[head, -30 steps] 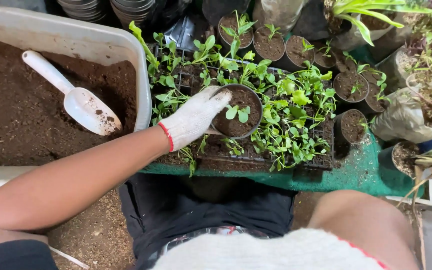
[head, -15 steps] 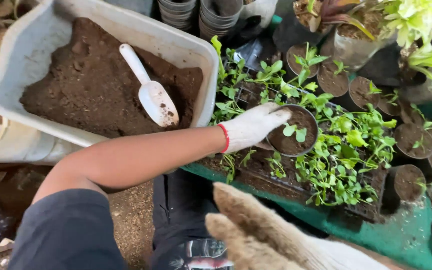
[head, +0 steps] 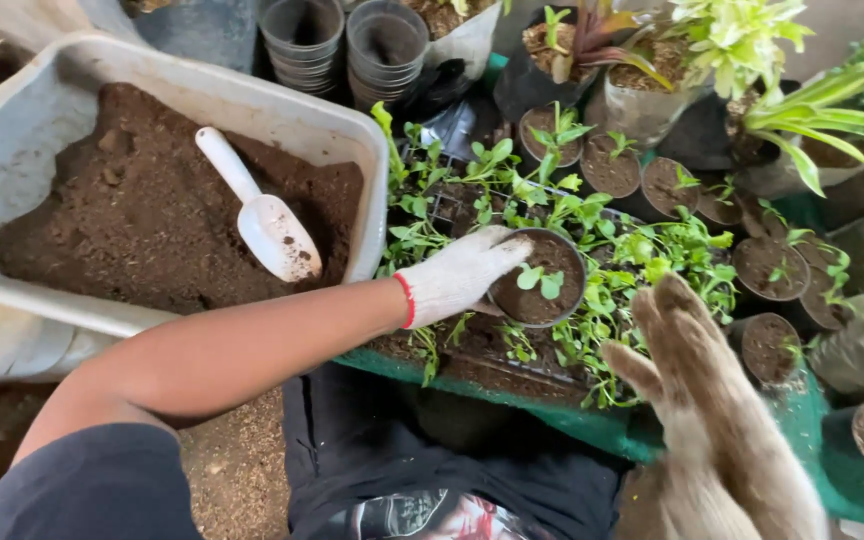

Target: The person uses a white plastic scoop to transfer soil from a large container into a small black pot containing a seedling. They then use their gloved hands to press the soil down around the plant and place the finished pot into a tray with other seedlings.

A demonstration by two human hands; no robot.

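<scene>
The left hand (head: 462,275), in a white knit glove with a red cuff, was closed around the near side of a small black pot (head: 542,290), fingers curled over its rim. The pot held dark soil and one seedling (head: 542,282) with a few round green leaves. It stood upright among a dense patch of green seedlings (head: 642,290) in a black tray (head: 472,355) set on a green surface (head: 552,415) (whether the pot rested on the tray or was lifted clear could not be told).

The right hand (head: 707,420), in a soiled glove of the same kind, was held up near the lower right of the view with its fingers spread apart; it gripped nothing and touched nothing.

Beyond the tray stood further small black pots (head: 607,165) of soil, some with tiny sprouts, and larger leafy plants (head: 742,40) behind them toward the far right. To the left of the tray, and just beside it, sat a grey tub (head: 42,110) filled with dark potting soil (head: 122,220). A white plastic scoop (head: 262,220) lay on the soil, bowl toward the tub's near right corner. Two stacks of empty black pots (head: 347,45) stood behind the tub's far right corner.
</scene>
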